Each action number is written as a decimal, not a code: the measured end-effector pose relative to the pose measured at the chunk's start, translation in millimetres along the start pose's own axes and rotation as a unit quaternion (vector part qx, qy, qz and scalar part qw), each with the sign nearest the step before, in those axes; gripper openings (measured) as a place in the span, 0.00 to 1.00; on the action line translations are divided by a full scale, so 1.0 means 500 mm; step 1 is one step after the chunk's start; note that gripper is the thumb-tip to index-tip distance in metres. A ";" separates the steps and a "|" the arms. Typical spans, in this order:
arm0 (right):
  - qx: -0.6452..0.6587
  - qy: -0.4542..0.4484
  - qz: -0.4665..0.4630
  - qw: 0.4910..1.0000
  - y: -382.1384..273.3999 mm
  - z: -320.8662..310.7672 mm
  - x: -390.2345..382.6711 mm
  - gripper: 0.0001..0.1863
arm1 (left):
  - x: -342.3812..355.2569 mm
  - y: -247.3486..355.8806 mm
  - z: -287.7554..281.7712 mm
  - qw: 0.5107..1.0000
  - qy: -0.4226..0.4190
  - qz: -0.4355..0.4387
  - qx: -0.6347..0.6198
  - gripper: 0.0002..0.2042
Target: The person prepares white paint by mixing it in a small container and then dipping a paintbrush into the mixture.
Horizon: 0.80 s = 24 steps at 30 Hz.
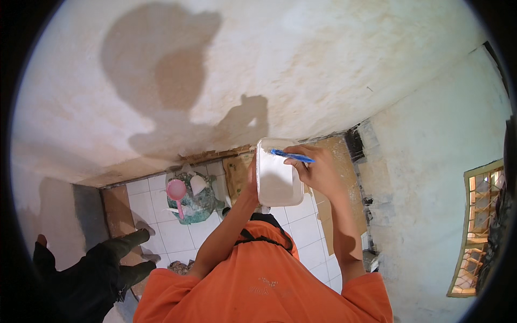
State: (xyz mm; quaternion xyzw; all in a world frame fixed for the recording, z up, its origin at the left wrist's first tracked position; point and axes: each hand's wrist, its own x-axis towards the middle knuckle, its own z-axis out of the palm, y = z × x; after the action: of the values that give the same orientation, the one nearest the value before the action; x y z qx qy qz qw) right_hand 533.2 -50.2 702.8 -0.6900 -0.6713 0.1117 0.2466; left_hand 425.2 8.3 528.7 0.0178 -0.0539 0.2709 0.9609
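A white, rounded rectangular tub (281, 203) is held up in front of my chest, with white paste or paint inside. My left hand (251, 176) grips it along its left side; most of those fingers are hidden behind the tub. Over the tub's right rim, my right hand (320, 168) is closed on a slim blue-handled tool (293, 156). The tool slants across the upper part of the tub, its far end at the white contents. Its working end is too small to tell its kind.
Ahead rises a patchy, pale wall (301, 70) with shadows. A pink dipper (176, 189) rests on a greenish bag (196, 207) on white tiles. Brown sheets (339, 188) cover part of the floor. Another person in dark clothes (81, 274) is at lower left. A grilled window (476, 226) is at right.
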 end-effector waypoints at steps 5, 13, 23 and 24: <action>-0.028 0.018 -0.053 0.998 0.035 0.024 0.011 0.09 | 0.006 -0.004 -0.022 0.998 -0.003 0.029 0.049 0.32; 0.031 -0.010 -0.023 0.999 0.057 0.043 -0.003 0.09 | 0.010 0.002 -0.007 0.995 0.075 0.020 0.059 0.31; 0.050 -0.037 -0.038 0.997 0.041 0.046 -0.044 0.09 | 0.026 0.002 -0.026 0.997 0.060 0.034 0.026 0.28; 0.051 -0.036 -0.036 0.997 0.040 0.046 -0.047 0.09 | 0.024 0.002 -0.026 0.998 0.042 0.034 0.037 0.28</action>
State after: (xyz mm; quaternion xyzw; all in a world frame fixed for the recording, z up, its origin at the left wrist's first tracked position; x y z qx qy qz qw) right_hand 538.0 -68.7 669.3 -0.6474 -0.6977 0.1617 0.2608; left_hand 436.2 16.3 517.1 0.0397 -0.0039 0.3062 0.9511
